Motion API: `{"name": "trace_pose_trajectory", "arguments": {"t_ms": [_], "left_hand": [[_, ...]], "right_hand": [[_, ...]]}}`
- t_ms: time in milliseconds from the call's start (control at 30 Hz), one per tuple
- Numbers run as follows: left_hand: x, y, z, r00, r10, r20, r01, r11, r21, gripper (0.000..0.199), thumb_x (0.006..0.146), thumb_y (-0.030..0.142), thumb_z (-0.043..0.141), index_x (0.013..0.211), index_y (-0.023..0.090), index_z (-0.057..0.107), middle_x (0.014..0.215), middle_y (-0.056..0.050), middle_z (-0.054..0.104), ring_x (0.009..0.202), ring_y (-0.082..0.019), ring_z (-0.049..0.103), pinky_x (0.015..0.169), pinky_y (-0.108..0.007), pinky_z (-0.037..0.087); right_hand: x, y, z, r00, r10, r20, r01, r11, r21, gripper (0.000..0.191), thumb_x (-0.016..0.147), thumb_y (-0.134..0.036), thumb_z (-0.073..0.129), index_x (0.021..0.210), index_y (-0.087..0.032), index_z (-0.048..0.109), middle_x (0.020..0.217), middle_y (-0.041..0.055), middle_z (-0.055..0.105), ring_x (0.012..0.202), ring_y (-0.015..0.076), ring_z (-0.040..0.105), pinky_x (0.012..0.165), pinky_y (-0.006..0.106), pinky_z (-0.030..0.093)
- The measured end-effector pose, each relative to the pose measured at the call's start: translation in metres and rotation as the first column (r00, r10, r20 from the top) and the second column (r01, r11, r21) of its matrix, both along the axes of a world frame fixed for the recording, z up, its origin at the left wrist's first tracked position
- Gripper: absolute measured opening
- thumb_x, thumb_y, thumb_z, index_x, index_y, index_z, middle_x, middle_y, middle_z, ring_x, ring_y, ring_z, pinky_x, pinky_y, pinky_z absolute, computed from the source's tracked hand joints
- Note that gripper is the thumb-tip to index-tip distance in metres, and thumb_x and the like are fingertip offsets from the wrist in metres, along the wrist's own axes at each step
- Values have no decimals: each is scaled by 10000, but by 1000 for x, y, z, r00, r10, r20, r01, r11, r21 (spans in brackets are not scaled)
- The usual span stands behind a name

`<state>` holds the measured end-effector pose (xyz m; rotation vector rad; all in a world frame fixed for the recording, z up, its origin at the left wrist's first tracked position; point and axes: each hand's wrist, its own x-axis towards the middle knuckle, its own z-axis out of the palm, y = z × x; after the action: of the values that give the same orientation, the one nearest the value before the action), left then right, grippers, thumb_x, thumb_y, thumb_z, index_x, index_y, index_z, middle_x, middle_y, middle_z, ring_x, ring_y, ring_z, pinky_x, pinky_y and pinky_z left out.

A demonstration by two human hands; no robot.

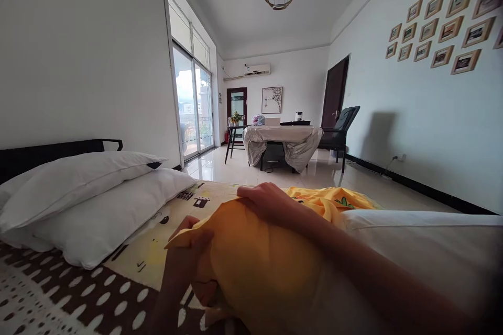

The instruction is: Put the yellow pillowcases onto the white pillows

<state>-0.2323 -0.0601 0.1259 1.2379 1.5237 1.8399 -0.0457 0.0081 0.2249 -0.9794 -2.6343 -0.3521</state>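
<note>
A yellow quilt cover (251, 251) with a green printed patch rises in a bunched fold in front of me, over the bed. My left hand (192, 241) pinches its near left corner between thumb and fingers. Farther along the top edge, my right hand (267, 200) is closed on the same cloth, its fingers partly hidden behind the fold. The right forearm crosses over the yellow fabric. More of the cover lies crumpled beyond the right wrist, beside a thick white quilt (424, 225) at the right.
White pillows (106, 204) are stacked at the left by a dark headboard (51, 145). Beneath lies a patterned bed sheet (137, 256), cream and brown with white dots. Past the bed stand a covered table (283, 133), a black chair (340, 128) and glass sliding doors (192, 104).
</note>
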Motion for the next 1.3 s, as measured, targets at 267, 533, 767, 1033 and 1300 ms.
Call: {"name": "trace_pose_trajectory", "arguments": {"t_ms": [267, 533, 767, 1033, 1300], "left_hand": [[5, -5, 3, 960, -71, 271, 77, 997, -14, 395, 533, 416, 753, 810, 148, 668, 788, -53, 716, 753, -249, 652, 618, -306, 519], [11, -8, 3, 983, 9, 184, -22, 997, 69, 325, 659, 457, 670, 809, 176, 607, 617, 27, 599, 554, -146, 527, 482, -230, 415], [14, -13, 7, 976, -117, 182, 99, 990, 106, 319, 694, 475, 662, 721, 187, 527, 541, 52, 486, 475, -98, 418, 423, -197, 327], [-5, -15, 4, 917, -393, -65, 386, 917, -97, 441, 583, 425, 750, 938, 175, 672, 829, -54, 695, 814, -258, 624, 670, -313, 512], [-5, 15, -17, 961, -277, -14, 276, 959, -56, 371, 656, 488, 697, 738, 126, 686, 697, -51, 688, 694, -230, 618, 573, -278, 474]], "right_hand": [[7, -7, -5, 993, 39, -113, -8, 964, 268, 364, 961, -348, 396, 679, -181, 554, 582, -1, 580, 485, 98, 406, 521, 272, 155], [9, -13, -8, 979, 193, -58, -129, 823, 554, 404, 983, -315, 339, 668, -174, 550, 514, -15, 531, 440, 94, 343, 509, 283, 125], [20, 0, 0, 996, 38, -86, 5, 891, 454, 609, 970, -514, 240, 602, -162, 574, 530, 25, 585, 424, 90, 393, 509, 286, 120], [31, 15, 7, 971, -177, -159, 221, 916, 335, 586, 956, -513, 264, 613, -173, 596, 593, 34, 631, 516, 117, 498, 526, 284, 143], [39, 25, 3, 966, -214, -143, 251, 909, 332, 585, 964, -492, 239, 623, -176, 595, 630, 48, 657, 558, 132, 552, 548, 284, 170]]}}
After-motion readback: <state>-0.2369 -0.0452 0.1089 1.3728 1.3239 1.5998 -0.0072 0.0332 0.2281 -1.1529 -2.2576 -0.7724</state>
